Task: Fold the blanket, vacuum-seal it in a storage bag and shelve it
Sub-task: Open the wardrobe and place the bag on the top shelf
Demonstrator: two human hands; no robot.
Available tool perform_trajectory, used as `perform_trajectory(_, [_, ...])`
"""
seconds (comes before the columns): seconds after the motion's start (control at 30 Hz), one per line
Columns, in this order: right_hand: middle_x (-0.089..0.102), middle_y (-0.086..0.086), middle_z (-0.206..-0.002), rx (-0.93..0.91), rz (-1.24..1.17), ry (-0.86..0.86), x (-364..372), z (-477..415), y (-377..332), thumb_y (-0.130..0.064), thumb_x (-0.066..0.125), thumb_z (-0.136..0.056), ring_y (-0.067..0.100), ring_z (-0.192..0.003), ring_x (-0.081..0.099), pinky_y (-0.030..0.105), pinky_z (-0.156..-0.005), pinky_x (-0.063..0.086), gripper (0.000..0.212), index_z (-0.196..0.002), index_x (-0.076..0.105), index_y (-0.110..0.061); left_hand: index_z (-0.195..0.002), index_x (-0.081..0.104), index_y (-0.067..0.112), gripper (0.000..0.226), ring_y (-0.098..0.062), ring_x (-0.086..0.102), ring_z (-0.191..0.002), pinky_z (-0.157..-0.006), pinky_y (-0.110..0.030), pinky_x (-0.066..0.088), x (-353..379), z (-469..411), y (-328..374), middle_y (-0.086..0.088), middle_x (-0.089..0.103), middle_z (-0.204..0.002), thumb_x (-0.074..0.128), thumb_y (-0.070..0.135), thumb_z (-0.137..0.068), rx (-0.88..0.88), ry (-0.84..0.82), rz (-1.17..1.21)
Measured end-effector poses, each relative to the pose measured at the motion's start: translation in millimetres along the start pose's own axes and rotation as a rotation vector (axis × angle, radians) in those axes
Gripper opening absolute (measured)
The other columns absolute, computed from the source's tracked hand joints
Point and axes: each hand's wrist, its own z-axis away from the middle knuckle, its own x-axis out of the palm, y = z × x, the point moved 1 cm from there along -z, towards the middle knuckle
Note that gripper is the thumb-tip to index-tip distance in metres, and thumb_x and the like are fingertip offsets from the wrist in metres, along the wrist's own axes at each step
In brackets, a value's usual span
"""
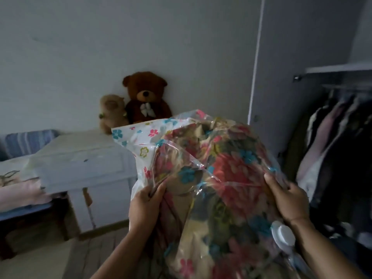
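Closest to me, the bag (141, 141) fills the lower middle of my view, with the floral blanket (231, 168) bunched inside it. I hold it in the air, clear of any shelf. My left hand (146, 200) grips its left edge, fingers curled into the plastic. My right hand (287, 198) grips the right edge. A white valve (282, 233) sits beside my right wrist. Clothes (332, 148) hang at the right. Behind, two bears (145, 97) sit on a white bench (84, 158).
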Motion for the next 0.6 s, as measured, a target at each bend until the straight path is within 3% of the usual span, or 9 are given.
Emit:
perform_trajectory(0.1, [0.064, 0.016, -0.085, -0.002, 0.013, 0.146, -9.6, -39.8, -2.5, -0.052, 0.067, -0.083, 0.033, -0.09, 0.06, 0.038, -0.079, 0.046, 0.048, -0.088, 0.068, -0.005, -0.06, 0.052, 0.022, 0.038, -0.002, 0.053, -0.058, -0.048, -0.019, 0.033, 47.2, -51.3, 23.0, 0.012, 0.057, -0.058, 0.06, 0.045, -0.09, 0.11, -0.092, 0.054])
perform_trajectory(0.2, [0.064, 0.016, -0.077, -0.036, 0.008, 0.294, -23.3, -69.7, -21.0, -0.05, 0.066, -0.085, 0.032, -0.082, 0.061, 0.035, -0.07, 0.041, 0.044, -0.075, 0.065, -0.006, -0.064, 0.059, 0.026, 0.033, -0.002, 0.056, -0.06, -0.048, -0.018, 0.033, 91.2, -99.5, 53.9, 0.014, 0.06, -0.061, 0.059, 0.046, -0.09, 0.199, -0.18, 0.133])
perform_trajectory(0.33, [0.064, 0.016, -0.076, -0.039, 0.022, 0.477, -47.8, -106.7, -41.6, -0.052, 0.065, -0.085, 0.027, -0.074, 0.056, 0.034, -0.068, 0.041, 0.054, -0.08, 0.068, 0.002, -0.064, 0.055, 0.025, 0.033, 0.0, 0.052, -0.059, -0.048, -0.017, 0.032, 148.2, -152.8, 108.4, 0.015, 0.055, -0.06, 0.06, 0.044, -0.091, 0.312, -0.282, 0.224])
perform_trajectory(0.6, [0.061, 0.004, -0.072, -0.167, 0.08, 0.749, -121.3, -197.9, -78.9, -0.053, 0.066, -0.084, 0.019, -0.07, 0.056, 0.029, -0.07, 0.045, 0.046, -0.073, 0.066, -0.008, -0.051, 0.048, 0.025, 0.045, -0.007, 0.05, -0.053, -0.05, -0.025, 0.035, 280.7, -207.0, 221.7, 0.009, 0.053, -0.052, 0.063, 0.046, -0.089, 0.389, -0.428, 0.498])
